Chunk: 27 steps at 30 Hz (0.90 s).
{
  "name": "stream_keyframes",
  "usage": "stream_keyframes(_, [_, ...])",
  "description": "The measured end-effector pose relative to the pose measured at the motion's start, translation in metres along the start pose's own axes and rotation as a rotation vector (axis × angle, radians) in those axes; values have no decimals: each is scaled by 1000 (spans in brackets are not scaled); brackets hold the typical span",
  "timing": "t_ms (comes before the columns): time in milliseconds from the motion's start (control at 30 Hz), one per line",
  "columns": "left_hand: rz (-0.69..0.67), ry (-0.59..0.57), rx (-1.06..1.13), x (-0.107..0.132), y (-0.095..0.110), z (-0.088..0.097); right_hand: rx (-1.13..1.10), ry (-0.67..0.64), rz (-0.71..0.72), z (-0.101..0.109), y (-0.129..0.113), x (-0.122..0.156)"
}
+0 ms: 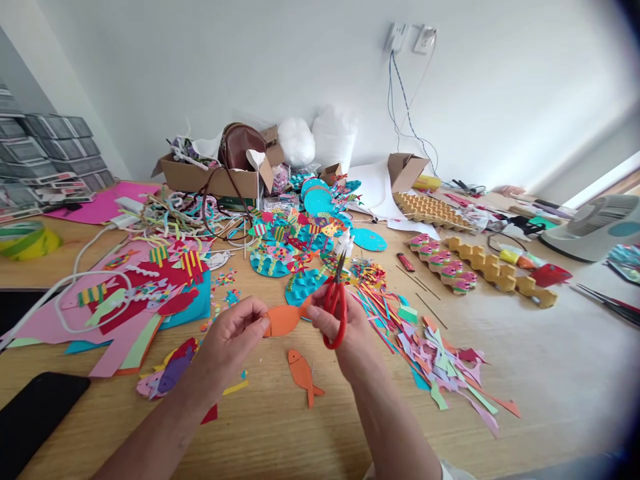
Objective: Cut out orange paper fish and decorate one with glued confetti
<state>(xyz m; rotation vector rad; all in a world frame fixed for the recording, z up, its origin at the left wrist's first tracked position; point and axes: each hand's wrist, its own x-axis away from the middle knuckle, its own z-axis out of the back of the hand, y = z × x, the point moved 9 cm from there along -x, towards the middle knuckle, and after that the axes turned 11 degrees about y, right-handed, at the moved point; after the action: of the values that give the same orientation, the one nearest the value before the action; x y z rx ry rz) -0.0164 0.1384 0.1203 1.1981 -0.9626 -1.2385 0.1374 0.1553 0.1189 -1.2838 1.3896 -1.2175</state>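
Between my two hands is an orange paper fish (284, 321), stretched level above the table. My left hand (240, 333) pinches its head end, where a dark line is drawn. The thumb and fingers of my right hand (345, 327) hold its tail end. Red-handled scissors (335, 300) also sit in my right hand, blades pointing up and away. A second orange paper fish (301, 372), with a drawn eye and a forked tail, lies on the table just below my hands. Left of my left forearm rests a small pile of purple, pink and red paper fish (173, 369).
Paper scraps (443, 360) and thin strips spread to the right. Coloured paper sheets (145, 300) and a white cable (60, 300) lie left, near a black phone (43, 407). Egg-carton pieces (495, 267), a glue bottle (344, 244) and a full cardboard box (210, 181) stand farther back.
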Motion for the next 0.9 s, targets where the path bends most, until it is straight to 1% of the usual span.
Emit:
stream_keyframes(67, [13, -48, -26, -1, 1, -1, 61, -53, 17, 0, -8, -3])
stream_keyframes(133, [23, -91, -36, -1, 3, -4, 125, -148, 23, -6, -14, -3])
stream_keyframes(200, [34, -113, -37, -1, 6, -5, 180, -258, -11, -17, -13, 1])
stream_keyframes(267, [46, -116, -38, -2, 10, -5, 203, -317, -38, -25, -10, 5])
stream_keyframes(300, [51, -110, -37, -2, 12, -4, 198, -314, -35, -26, -9, 5])
stream_keyframes(400, [52, -99, -34, -3, 17, 0, 162, -225, 13, -19, -9, 1])
stream_keyframes(500, [45, -130, -48, -3, 19, 0, 135, -177, 23, -11, -10, -3])
stream_keyframes(567, [30, -167, -53, -4, 20, -2, 136, -212, 15, -12, -10, -3])
stream_keyframes(667, [10, -214, -72, -7, 19, -4, 153, -339, -35, -21, -7, 4])
stream_keyframes(733, [3, -212, -79, -10, 17, -2, 148, -363, -58, -26, -5, 7])
stream_keyframes(767, [-7, -191, -67, -10, 17, 0, 131, -340, -63, -26, -4, 7])
stream_keyframes(833, [-26, -117, -8, -11, 16, 6, 69, -251, -65, -25, -2, 6])
stream_keyframes(900, [-20, -58, 76, -9, 12, 5, -13, -149, -76, -23, 2, 6])
